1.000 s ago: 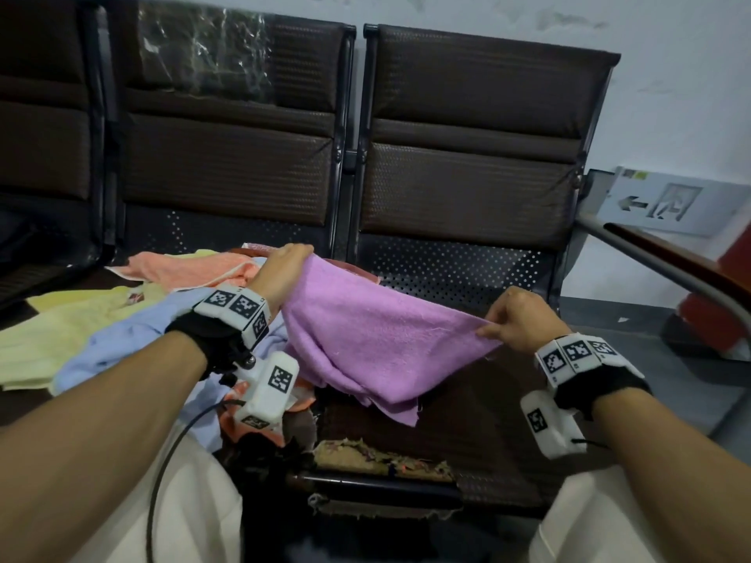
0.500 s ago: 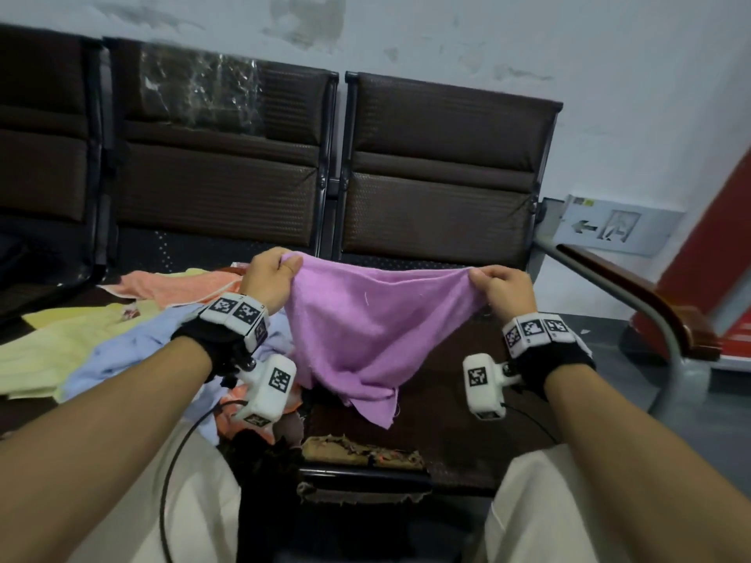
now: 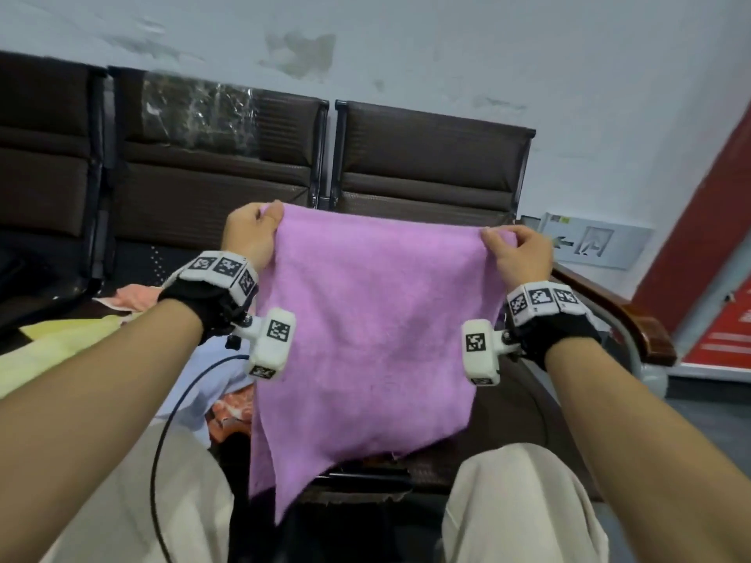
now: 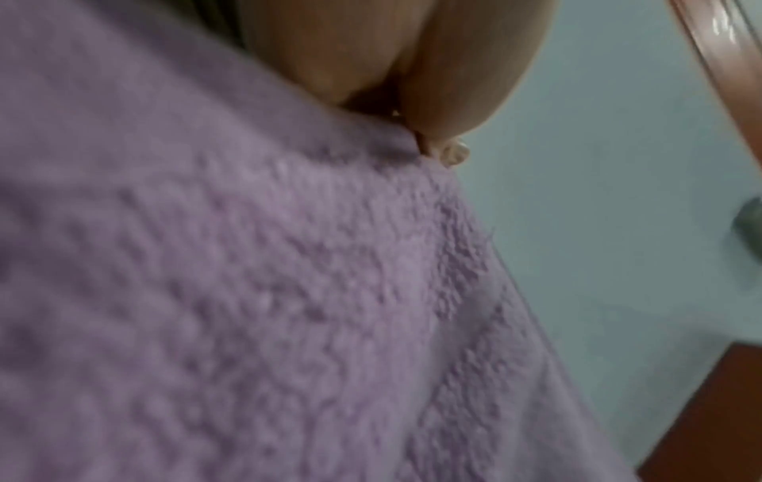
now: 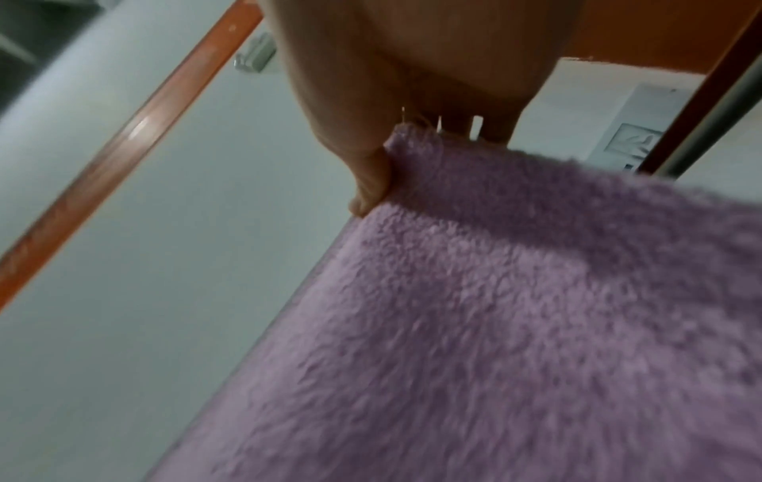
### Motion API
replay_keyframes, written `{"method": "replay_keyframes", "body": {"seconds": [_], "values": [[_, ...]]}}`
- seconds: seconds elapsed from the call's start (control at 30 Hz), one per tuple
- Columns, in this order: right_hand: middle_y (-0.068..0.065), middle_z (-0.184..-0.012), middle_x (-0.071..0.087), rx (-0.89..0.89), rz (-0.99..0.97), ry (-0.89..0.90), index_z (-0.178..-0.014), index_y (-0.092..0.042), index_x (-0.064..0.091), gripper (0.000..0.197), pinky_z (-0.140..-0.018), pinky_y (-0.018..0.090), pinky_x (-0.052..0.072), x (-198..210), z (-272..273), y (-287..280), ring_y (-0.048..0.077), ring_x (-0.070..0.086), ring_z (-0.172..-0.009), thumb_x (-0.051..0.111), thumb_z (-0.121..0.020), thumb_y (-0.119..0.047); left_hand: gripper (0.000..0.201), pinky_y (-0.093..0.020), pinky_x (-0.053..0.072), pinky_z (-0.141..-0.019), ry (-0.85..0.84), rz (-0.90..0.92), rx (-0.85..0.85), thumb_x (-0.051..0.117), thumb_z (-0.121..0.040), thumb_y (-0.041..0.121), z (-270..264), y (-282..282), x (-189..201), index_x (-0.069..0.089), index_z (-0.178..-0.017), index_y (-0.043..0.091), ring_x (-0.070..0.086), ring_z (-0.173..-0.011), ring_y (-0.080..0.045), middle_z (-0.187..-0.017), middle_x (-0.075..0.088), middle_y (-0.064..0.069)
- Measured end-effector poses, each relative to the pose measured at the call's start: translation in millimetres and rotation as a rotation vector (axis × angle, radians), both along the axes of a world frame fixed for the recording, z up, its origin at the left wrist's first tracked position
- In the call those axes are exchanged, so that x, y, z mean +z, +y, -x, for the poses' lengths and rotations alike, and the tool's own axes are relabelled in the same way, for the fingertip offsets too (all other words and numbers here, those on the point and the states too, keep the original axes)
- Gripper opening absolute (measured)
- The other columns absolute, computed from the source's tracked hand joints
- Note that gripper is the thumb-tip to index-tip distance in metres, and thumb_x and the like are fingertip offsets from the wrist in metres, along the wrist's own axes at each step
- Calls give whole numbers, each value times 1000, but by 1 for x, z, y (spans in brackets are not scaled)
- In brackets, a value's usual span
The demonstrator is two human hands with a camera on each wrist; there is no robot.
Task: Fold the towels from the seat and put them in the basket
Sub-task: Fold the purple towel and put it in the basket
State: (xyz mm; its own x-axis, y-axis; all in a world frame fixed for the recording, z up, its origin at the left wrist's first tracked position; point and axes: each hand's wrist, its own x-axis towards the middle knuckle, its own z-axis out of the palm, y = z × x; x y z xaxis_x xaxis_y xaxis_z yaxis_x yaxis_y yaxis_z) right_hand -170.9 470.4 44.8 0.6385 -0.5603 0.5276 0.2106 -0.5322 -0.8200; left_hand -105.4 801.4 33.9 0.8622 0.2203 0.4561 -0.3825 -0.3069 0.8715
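The left hand [image 3: 250, 233] pinches one top corner of the fluffy purple terry-cloth towel [image 3: 365, 331] and the right hand [image 3: 518, 253] pinches the other, thumb against curled fingers in each case, so the cloth hangs as a flat sheet between them, lifted clear in front of the dark brown padded seat [image 3: 524, 408] and above the person's knees. The right wrist view shows the thumb [image 5: 371, 176] pressed only on the very edge of the towel's corner [image 5: 416, 140], and the left wrist view shows fingertips [image 4: 433, 81] closed on a similarly thin margin of cloth [image 4: 288, 261]. That shallow hold looks like the main risk: a quick shake or a fold started too briskly could pull a corner free and drop that side toward the floor in front of the seat. The bottom edge hangs uneven, lower on the left of the towel, so a fold made now would probably come out skewed. Both forearms reach forward and upward, wrists raised level with the seat's backrest, hands well apart at the towel's full width. To the left of the purple towel, unfolded yellow [image 3: 61, 347], peach [image 3: 134, 298] and pale blue [image 3: 203, 379] towels lie heaped on the neighbouring seat. No basket is in view.
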Motion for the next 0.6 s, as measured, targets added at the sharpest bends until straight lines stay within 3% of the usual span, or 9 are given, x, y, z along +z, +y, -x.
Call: {"method": "replay_keyframes", "body": {"seconds": [0.07,0.13,0.37,0.5,0.6], "values": [[-2,-79,67,-26,72,103,-79,-23,67,7,-76,22,45,-20,-6,-4,14,60,-80,73,-79,-26,31,-24,33,-71,67,-124,48,52,-94,27,-13,3,-23,65,-95,-1,60,-93,-27,-99,67,-21],[3,-86,70,-39,127,196,-84,-19,72,4,-79,23,44,-44,-13,-6,17,62,-87,71,-81,-21,30,-25,34,-73,145,-196,62,52,-94,30,-22,1,-49,66,-98,4,58,-95,-25,-104,67,-15],[10,-98,72,-107,85,364,-94,-16,74,14,-79,21,38,-92,-46,-14,28,62,-99,67,-83,-22,34,-27,36,-70,215,-237,-32,52,-94,31,-48,-9,-92,64,-90,0,53,-81,-20,-86,62,-9],[10,-92,69,-66,34,512,-87,-17,72,11,-80,25,40,-125,-59,-20,26,59,-91,63,-81,-18,34,-28,36,-71,257,-299,-87,50,-95,33,-60,-14,-109,64,-90,4,54,-81,-20,-85,63,-7],[6,-88,68,19,-47,623,-80,-17,68,8,-87,28,45,-145,-70,-19,22,58,-91,65,-79,-10,32,-29,31,-70,252,-320,-49,42,-98,32,-66,-16,-123,53,-76,12,49,-79,-21,-76,56,-2]]}}
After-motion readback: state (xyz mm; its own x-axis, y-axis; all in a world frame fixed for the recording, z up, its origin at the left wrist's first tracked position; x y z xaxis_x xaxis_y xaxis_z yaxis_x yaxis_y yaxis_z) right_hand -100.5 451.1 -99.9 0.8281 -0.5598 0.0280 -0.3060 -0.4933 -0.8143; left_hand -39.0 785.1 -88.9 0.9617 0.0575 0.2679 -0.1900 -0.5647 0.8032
